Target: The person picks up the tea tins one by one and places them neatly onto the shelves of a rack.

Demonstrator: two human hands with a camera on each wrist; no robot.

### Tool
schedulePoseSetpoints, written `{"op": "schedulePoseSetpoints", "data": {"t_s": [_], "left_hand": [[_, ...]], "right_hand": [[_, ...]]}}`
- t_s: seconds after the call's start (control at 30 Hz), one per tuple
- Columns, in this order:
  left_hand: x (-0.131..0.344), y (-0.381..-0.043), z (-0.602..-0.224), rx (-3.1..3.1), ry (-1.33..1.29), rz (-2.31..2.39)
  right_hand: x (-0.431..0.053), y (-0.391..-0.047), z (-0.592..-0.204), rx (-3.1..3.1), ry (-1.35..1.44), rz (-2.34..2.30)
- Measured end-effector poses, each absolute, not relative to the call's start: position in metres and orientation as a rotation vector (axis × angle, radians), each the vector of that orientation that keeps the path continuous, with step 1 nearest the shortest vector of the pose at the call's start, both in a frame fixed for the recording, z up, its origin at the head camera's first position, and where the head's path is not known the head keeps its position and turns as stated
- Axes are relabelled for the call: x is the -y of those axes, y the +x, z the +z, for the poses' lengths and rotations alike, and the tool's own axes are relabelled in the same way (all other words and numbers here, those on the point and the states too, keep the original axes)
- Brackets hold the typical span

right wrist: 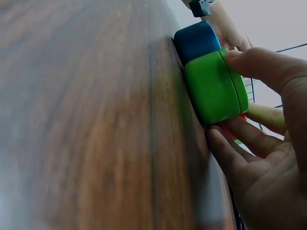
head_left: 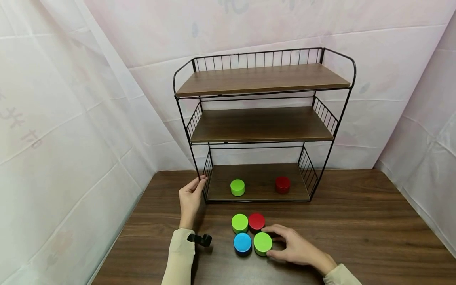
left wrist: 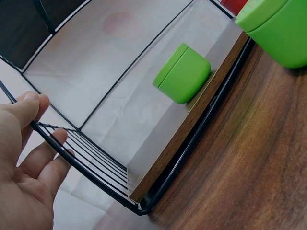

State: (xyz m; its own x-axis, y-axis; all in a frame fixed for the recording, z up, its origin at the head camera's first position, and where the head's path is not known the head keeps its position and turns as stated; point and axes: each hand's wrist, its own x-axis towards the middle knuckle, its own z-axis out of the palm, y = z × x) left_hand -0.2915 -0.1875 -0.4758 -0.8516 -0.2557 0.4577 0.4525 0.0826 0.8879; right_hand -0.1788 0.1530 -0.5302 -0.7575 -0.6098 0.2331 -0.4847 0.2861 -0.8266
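Observation:
My left hand (head_left: 190, 196) pinches the black wire side frame (left wrist: 91, 158) of a three-tier shelf rack (head_left: 256, 126), near its lowest level. Thumb and fingers of my right hand (head_left: 293, 245) close around a small round lidded green canister (head_left: 263, 243) on the table. Beside that canister stand a blue one (head_left: 242, 243), a red one (head_left: 256, 222) and a second green one (head_left: 240, 223), all grouped in front of the rack. On the rack's bottom board, a green canister (head_left: 237, 187) sits to the left and a dark red one (head_left: 282, 185) to the right.
The rack's middle board (head_left: 260, 124) and top board (head_left: 260, 79) hang over the bottom level. Wire guards edge the rack's sides. Pale cloth (head_left: 89, 99) surrounds the wooden table (head_left: 374, 221) behind and at both sides. A black strap (head_left: 199, 239) circles my left wrist.

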Motion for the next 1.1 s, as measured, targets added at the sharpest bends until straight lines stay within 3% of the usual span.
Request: {"op": "schedulePoseSetpoints", "data": {"t_s": [0.33, 1.1], "left_hand": [[0.195, -0.308, -0.498, 1.830, -0.197, -1.827], [0.196, -0.309, -0.500, 1.832, -0.222, -1.816]], "right_hand": [[-0.149, -0.179, -0.527, -2.401, -1.045, -1.479], [-0.157, -0.178, -0.510, -2.515, -1.071, -1.372]]}}
